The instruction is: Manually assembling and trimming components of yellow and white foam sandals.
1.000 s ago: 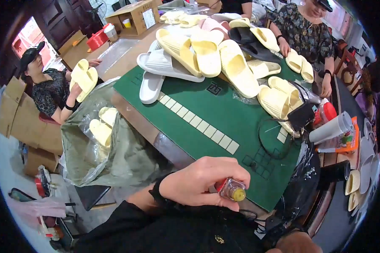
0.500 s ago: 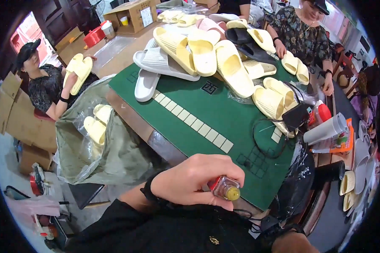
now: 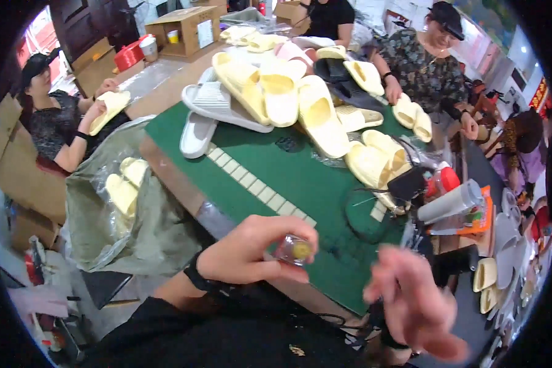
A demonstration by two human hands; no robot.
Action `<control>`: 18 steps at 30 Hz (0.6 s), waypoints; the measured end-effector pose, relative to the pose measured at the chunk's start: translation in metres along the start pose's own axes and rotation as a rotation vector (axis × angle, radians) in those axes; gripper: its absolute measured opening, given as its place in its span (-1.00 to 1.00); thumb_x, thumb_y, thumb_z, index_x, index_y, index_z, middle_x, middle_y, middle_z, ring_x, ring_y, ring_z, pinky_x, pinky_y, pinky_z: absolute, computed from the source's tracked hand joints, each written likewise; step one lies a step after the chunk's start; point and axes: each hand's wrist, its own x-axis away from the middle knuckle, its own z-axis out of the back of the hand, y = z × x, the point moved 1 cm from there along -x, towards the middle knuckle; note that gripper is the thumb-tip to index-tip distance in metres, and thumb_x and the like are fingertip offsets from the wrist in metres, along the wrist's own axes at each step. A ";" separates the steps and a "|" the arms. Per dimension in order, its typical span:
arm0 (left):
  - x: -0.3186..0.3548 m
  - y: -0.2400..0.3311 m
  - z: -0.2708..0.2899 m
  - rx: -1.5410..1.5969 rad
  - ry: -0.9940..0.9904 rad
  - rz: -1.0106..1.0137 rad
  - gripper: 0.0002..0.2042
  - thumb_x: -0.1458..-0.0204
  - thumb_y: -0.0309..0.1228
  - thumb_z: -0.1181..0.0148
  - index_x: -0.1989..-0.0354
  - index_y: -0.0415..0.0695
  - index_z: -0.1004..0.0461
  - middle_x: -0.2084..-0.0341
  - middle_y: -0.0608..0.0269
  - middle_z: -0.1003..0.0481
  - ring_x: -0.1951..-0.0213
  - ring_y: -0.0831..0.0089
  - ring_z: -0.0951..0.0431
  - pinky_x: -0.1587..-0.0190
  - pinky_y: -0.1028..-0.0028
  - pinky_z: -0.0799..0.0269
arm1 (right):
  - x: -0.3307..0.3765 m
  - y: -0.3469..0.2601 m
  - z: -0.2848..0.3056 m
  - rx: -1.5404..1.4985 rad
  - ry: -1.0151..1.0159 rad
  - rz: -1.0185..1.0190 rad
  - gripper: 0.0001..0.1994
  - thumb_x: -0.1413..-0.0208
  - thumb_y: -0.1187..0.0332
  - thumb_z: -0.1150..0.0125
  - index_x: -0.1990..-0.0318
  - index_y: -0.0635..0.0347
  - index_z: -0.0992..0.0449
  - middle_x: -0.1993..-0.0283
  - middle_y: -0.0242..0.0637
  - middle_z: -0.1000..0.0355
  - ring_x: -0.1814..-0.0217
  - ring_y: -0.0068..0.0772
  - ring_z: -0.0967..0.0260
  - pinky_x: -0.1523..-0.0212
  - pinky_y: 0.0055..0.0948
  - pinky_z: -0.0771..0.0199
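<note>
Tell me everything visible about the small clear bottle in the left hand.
The small clear bottle looks like transparent plastic or glass, short and round, with a yellow end or cap facing the camera. It lies tilted on its side, pinched between the thumb and fingers of the left hand, above the near edge of the green felt table. The blurred right hand does not touch it.

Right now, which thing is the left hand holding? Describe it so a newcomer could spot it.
Start at the green table mat and follow it to its near edge, where the left hand hovers. Pinched in its fingers is a small clear bottle with a yellow end facing the camera, far smaller than the pale yellow slippers piled beyond.
</note>
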 end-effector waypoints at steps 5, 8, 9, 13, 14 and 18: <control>0.000 -0.021 0.010 -0.006 0.075 0.033 -0.74 0.09 -0.60 -0.35 0.22 -0.17 -0.43 0.35 0.28 -0.52 0.27 0.51 -0.52 0.17 0.50 -0.42 | -0.022 0.086 0.033 0.840 0.269 -0.079 -0.51 0.11 0.49 -0.39 -0.06 0.21 -0.47 0.05 -0.15 -0.44 0.15 -0.30 -0.43 0.13 -0.43 -0.44; -0.007 -0.044 0.014 -0.030 0.105 0.012 -0.72 0.02 -0.48 -0.35 0.17 -0.19 -0.40 0.37 0.32 -0.52 0.30 0.55 -0.49 0.19 0.50 -0.39 | -0.012 0.136 0.042 1.175 0.187 -0.106 -0.50 0.14 0.45 -0.41 -0.05 0.15 -0.48 0.06 -0.11 -0.38 0.08 -0.10 -0.40 0.13 -0.28 -0.47; -0.011 -0.052 0.016 -0.010 0.095 0.013 -0.74 -0.01 -0.44 -0.33 0.19 -0.20 -0.40 0.39 0.32 -0.50 0.32 0.56 -0.47 0.20 0.52 -0.37 | -0.007 0.145 0.042 1.179 0.183 -0.114 -0.50 0.14 0.45 -0.41 -0.05 0.15 -0.48 0.06 -0.11 -0.38 0.08 -0.10 -0.40 0.13 -0.28 -0.47; -0.018 -0.077 0.018 -0.007 0.150 0.063 -0.75 -0.05 -0.36 -0.30 0.21 -0.19 -0.40 0.44 0.33 -0.44 0.37 0.58 -0.39 0.25 0.54 -0.34 | -0.001 0.172 0.039 1.335 0.124 -0.213 -0.55 0.15 0.47 -0.40 0.01 0.16 -0.50 0.11 -0.15 -0.35 0.10 -0.05 -0.39 0.14 -0.22 -0.45; -0.021 -0.080 0.019 -0.004 0.163 0.073 -0.75 -0.05 -0.36 -0.30 0.21 -0.19 -0.40 0.44 0.33 -0.44 0.37 0.58 -0.39 0.25 0.54 -0.34 | 0.000 0.177 0.038 1.362 0.111 -0.188 -0.58 0.15 0.47 -0.39 0.04 0.18 -0.51 0.11 -0.14 -0.36 0.12 -0.04 -0.39 0.16 -0.20 -0.45; -0.026 -0.094 0.020 -0.032 0.130 0.163 -0.79 -0.05 -0.48 -0.28 0.21 -0.18 -0.38 0.38 0.38 -0.44 0.29 0.63 -0.40 0.15 0.54 -0.36 | 0.003 0.195 0.050 1.259 0.166 -0.159 -0.68 0.12 0.53 -0.34 0.13 0.22 -0.51 0.18 -0.16 -0.38 0.10 -0.05 -0.37 0.18 -0.23 -0.46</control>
